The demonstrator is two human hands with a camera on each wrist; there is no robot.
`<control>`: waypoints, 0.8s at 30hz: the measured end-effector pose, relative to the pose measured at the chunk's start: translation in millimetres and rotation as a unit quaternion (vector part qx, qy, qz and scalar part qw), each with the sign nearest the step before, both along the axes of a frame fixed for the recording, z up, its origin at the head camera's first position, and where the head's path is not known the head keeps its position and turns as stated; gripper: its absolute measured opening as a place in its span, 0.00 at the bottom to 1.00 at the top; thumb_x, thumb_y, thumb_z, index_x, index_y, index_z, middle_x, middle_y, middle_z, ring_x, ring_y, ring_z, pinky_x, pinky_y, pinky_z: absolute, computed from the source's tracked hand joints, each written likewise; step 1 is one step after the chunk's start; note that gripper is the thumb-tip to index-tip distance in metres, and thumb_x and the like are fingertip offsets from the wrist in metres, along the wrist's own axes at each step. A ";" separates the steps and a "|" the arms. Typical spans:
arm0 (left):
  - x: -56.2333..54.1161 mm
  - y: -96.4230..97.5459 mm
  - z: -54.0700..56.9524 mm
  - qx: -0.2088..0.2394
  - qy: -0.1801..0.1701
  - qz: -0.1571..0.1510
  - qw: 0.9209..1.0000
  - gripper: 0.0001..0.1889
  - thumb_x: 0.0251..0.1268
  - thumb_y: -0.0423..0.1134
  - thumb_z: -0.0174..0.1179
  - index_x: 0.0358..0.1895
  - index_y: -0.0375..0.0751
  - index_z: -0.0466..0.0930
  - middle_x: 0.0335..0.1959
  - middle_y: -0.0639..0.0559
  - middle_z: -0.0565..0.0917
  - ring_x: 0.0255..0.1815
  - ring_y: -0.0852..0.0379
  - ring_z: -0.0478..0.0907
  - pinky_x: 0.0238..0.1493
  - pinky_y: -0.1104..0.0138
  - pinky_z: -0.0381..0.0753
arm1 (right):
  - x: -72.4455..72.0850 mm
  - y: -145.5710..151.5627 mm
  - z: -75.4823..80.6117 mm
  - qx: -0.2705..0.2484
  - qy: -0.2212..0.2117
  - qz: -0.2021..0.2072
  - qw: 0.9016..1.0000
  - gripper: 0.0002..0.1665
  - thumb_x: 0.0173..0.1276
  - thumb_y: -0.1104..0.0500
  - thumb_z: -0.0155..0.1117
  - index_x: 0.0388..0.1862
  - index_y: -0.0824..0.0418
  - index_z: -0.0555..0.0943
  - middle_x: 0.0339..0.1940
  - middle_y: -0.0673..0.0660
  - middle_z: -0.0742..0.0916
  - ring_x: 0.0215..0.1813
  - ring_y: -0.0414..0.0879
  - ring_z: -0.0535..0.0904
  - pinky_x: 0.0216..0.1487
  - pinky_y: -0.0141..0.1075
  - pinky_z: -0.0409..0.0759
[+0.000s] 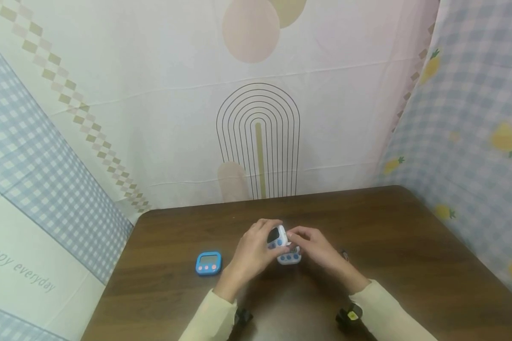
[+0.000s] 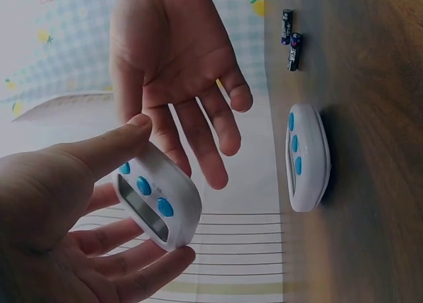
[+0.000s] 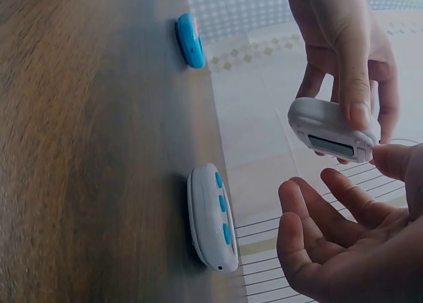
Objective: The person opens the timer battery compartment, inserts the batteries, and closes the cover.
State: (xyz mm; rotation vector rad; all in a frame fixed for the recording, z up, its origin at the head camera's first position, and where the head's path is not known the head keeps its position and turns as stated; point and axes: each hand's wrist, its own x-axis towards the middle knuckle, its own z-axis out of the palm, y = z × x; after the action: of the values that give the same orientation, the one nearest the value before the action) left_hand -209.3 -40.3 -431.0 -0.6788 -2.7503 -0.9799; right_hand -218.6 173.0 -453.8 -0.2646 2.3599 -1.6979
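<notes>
A white digital timer [image 1: 283, 235] with blue buttons is in my left hand [image 1: 252, 244], which grips it by its edges above the table. In the left wrist view, the buttons and screen of this timer [image 2: 158, 197] show; the right wrist view shows its back [image 3: 330, 128], with a long dark strip. My right hand [image 1: 317, 246] is just to the right, its thumb tip right at the timer's edge. The fingers of that hand [image 3: 330, 230] are spread and loosely bent, with nothing between them. A second white timer [image 1: 289, 257] sits on the table below the hands.
A blue timer [image 1: 208, 263] with pink buttons lies on the brown table [image 1: 166, 303], left of my left hand. Two small dark batteries [image 2: 291, 42] lie close together beyond the second white timer in the left wrist view. Patterned cloth [image 1: 175, 118] hangs behind the table and along both sides.
</notes>
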 end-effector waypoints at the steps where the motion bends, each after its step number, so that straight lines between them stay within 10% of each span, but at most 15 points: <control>1: 0.2 0.5 0.1 0.007 -0.001 0.000 1.000 0.34 0.63 0.51 0.77 0.70 0.50 0.77 0.65 0.49 0.82 0.60 0.51 0.83 0.54 0.59 0.90 | -0.5 0.2 -0.2 0.001 0.000 0.001 1.000 0.26 0.83 0.42 0.58 0.61 0.61 0.84 0.49 0.57 0.88 0.52 0.52 0.84 0.54 0.48 0.86; 24: 3.4 4.7 -0.2 0.096 0.028 -0.020 0.995 0.33 0.61 0.41 0.79 0.68 0.43 0.75 0.63 0.47 0.82 0.59 0.51 0.85 0.55 0.59 0.91 | -1.8 5.5 -6.5 -0.088 -0.052 0.088 0.991 0.35 0.88 0.40 0.46 0.74 0.68 0.72 0.56 0.63 0.88 0.57 0.56 0.86 0.58 0.46 0.87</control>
State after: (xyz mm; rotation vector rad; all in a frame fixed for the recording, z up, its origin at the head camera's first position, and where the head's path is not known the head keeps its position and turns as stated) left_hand -206.0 -35.6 -431.2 -0.7201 -2.5611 -1.1955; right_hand -220.4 178.4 -460.3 -0.3909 2.0516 -1.7902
